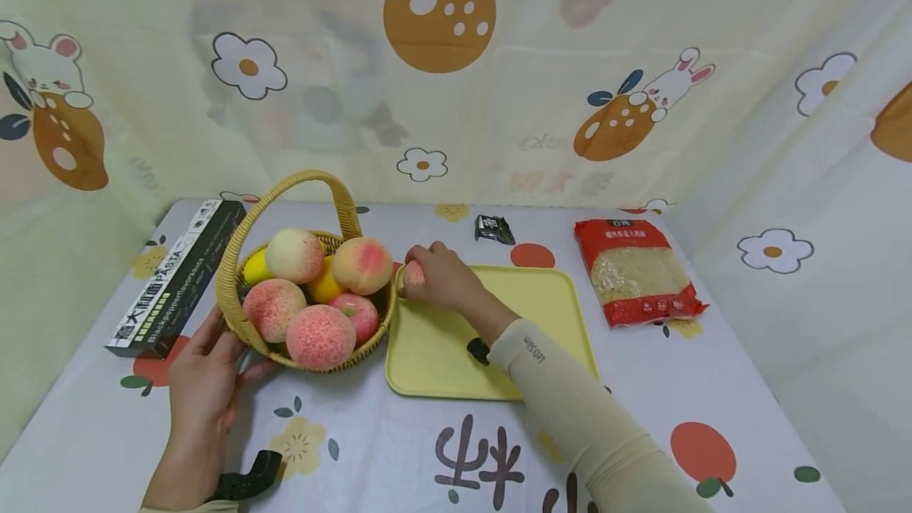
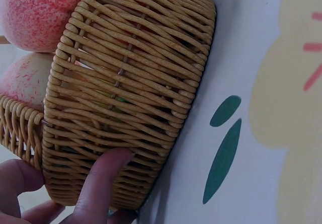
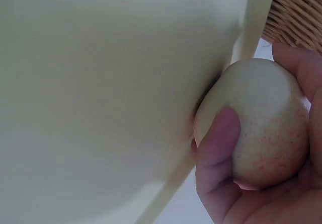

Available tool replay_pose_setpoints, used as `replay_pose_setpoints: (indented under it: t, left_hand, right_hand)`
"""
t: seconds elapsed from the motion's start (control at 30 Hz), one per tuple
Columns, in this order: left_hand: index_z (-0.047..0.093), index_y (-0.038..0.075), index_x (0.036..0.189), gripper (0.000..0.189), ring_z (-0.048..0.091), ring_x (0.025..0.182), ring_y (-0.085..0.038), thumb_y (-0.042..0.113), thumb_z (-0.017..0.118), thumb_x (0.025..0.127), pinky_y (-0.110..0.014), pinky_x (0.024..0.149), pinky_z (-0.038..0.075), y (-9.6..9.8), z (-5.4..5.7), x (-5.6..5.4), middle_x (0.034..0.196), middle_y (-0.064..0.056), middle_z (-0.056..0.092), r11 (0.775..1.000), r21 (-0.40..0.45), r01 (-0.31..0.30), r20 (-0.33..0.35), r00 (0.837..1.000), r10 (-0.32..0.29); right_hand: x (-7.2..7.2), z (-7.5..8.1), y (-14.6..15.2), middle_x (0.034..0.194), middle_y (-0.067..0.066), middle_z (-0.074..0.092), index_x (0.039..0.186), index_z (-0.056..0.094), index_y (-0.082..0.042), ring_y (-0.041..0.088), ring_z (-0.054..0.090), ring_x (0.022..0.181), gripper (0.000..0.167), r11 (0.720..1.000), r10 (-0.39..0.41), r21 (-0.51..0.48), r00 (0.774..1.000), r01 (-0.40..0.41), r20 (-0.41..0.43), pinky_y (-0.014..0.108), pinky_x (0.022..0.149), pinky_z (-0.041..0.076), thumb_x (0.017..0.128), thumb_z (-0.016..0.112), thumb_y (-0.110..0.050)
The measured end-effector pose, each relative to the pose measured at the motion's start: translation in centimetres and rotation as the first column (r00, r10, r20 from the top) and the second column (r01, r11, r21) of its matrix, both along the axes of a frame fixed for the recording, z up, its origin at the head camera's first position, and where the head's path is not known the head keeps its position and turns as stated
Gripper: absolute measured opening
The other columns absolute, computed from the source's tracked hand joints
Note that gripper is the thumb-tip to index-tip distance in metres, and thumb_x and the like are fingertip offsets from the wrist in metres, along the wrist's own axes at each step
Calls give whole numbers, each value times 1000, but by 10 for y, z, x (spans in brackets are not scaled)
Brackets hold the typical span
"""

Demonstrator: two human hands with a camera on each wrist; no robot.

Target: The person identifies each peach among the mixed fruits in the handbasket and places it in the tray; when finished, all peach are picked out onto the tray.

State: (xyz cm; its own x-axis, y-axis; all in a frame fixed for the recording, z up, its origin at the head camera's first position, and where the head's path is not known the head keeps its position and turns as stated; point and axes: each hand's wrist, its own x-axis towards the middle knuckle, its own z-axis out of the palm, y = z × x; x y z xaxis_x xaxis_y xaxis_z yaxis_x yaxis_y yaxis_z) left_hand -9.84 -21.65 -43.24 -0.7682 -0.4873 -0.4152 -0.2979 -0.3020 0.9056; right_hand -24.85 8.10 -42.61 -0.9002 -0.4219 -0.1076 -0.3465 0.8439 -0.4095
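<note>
The head view looks forward and down, wide and from farther back, over the white fruit-printed tabletop (image 1: 378, 446). The left wrist view sits close to the side of the rounded tan wicker basket (image 2: 126, 93), tilted so the tabletop falls at three o'clock. The right wrist view looks closely across the yellow rectangular tray (image 3: 100, 108); the basket, at two o'clock there, shows in all three.
</note>
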Motion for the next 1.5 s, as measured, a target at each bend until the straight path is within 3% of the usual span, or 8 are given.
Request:
replay_pose_setpoints:
  t: [0.5, 0.9, 1.07, 1.3, 1.5]
  left_hand:
    - [55, 48, 149, 51, 67, 107, -8, 22, 62, 106, -32, 64, 67, -1, -2, -2, 157, 1, 50, 1000, 19, -11, 6, 1000, 10]
    - [53, 47, 151, 54, 66, 109, -8, 18, 58, 106, -32, 65, 67, -1, 1, -2, 158, 0, 48, 1000, 15, 6, 3, 1000, -6]
    - [53, 47, 152, 52, 66, 108, -10, 21, 59, 107, -32, 65, 67, 0, -1, 0, 157, 1, 49, 1000, 7, -8, 19, 1000, 8]
    - [52, 47, 152, 51, 65, 111, -9, 26, 61, 107, -31, 65, 67, 0, -2, 0, 156, 2, 49, 1000, 2, -1, 11, 1000, 1]
    - [52, 47, 152, 50, 66, 111, -8, 26, 61, 107, -29, 64, 66, 1, -1, 0, 156, 1, 49, 1000, -13, -4, 14, 1000, 4]
  right_hand:
    - [14, 3, -4, 132, 14, 55, 141, 58, -23, 34, 58, 114, 57, 997, -35, 74, 999, 37, -39, 49, 88, 61, 93, 78, -46]
    - [18, 4, -1, 134, 16, 58, 142, 60, -22, 36, 58, 117, 60, 1000, -17, 16, 998, 18, -61, 52, 95, 58, 90, 81, -44]
    - [16, 3, 1, 137, 18, 57, 143, 60, -17, 39, 56, 122, 64, 998, 11, -57, 999, -13, -42, 52, 104, 56, 87, 84, -39]
    - [13, -2, 5, 142, 20, 56, 153, 52, -19, 40, 55, 130, 77, 993, 16, -114, 1000, -18, -22, 51, 111, 53, 85, 85, -39]
    - [16, 8, 13, 144, 23, 55, 157, 46, -17, 43, 54, 132, 85, 986, 22, -166, 1000, -25, -21, 54, 109, 54, 86, 85, -41]
